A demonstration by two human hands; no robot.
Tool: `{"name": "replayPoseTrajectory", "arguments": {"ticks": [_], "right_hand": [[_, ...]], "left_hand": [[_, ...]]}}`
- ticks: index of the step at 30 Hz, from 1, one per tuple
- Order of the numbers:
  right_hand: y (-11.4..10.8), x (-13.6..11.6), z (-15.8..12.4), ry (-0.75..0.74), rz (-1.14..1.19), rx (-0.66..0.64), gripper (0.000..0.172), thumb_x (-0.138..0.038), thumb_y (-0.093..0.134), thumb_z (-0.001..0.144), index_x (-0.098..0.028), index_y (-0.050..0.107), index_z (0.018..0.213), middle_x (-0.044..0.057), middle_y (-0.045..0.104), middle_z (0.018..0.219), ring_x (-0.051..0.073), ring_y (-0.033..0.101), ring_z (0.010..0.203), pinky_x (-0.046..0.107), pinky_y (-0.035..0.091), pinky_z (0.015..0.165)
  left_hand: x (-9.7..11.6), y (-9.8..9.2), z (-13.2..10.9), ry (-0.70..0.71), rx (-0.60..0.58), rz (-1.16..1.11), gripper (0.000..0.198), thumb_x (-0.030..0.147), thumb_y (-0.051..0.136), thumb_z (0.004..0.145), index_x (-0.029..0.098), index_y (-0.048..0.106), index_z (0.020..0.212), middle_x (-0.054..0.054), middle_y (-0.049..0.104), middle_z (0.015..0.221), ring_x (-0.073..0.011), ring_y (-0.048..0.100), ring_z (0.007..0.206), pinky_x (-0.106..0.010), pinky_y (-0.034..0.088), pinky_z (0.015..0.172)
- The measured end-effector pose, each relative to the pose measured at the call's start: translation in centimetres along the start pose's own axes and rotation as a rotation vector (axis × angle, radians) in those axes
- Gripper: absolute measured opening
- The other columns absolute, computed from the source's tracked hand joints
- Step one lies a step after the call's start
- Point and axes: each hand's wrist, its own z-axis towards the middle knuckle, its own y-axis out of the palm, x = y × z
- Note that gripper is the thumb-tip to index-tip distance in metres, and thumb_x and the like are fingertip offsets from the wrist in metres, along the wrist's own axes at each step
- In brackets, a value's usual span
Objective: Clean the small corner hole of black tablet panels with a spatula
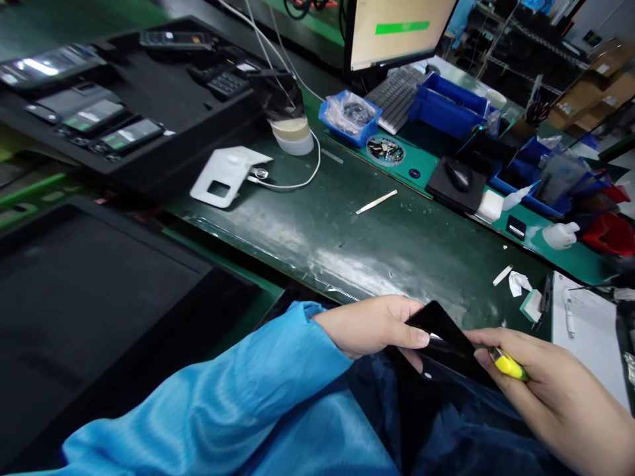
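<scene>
A flat, glossy black device, shaped like a phone, is tilted above my lap near the bench's front edge. My left hand grips its left side, thumb lying along the face. On the other side, my right hand is closed, with thumb and fingertips at the device's right edge. A short yellow tool with a dark end is tucked in that same hand; its kind is unclear. Beyond the hands, a thin pale stick lies on the green bench.
At left, a black foam tray carries several handheld devices. A white stand with a cable sits on the bench. Behind are blue bins, a keyboard and a monitor. Paper lies at right.
</scene>
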Motion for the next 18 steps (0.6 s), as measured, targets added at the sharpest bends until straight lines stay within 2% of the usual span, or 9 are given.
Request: {"name": "replayPoseTrajectory", "arguments": {"ticks": [4,10,18], "right_hand": [[0.22,0.29,-0.03,0.005,0.009,-0.018,0.039,-0.036,0.047,0.109,-0.041,0.051,0.147,-0.003,0.073,0.13,0.015,0.073,0.11,0.026,0.062,0.088],[0.35,0.25,0.21,-0.015,-0.009,0.002,0.039,-0.035,0.047,0.108,-0.04,0.052,0.147,-0.002,0.075,0.128,0.016,0.075,0.107,0.027,0.063,0.085],[0.42,0.12,0.44,-0.051,-0.044,0.047,0.037,-0.031,0.049,0.106,-0.039,0.055,0.142,-0.002,0.076,0.124,0.017,0.077,0.105,0.027,0.065,0.084]], "left_hand": [[-0.03,-0.29,0.06,-0.004,0.008,0.003,0.033,0.035,0.091,0.075,0.015,0.079,0.097,-0.002,0.073,0.084,-0.013,0.069,0.073,-0.023,0.057,0.072],[-0.08,-0.39,0.02,-0.006,0.021,-0.006,0.033,0.035,0.09,0.076,0.014,0.079,0.099,-0.002,0.073,0.084,-0.0115,0.067,0.072,-0.02,0.055,0.068],[-0.17,-0.88,0.35,0.002,-0.025,-0.004,0.04,0.042,0.093,0.073,0.015,0.079,0.099,-0.001,0.072,0.084,-0.0128,0.07,0.073,-0.025,0.059,0.078]]}}
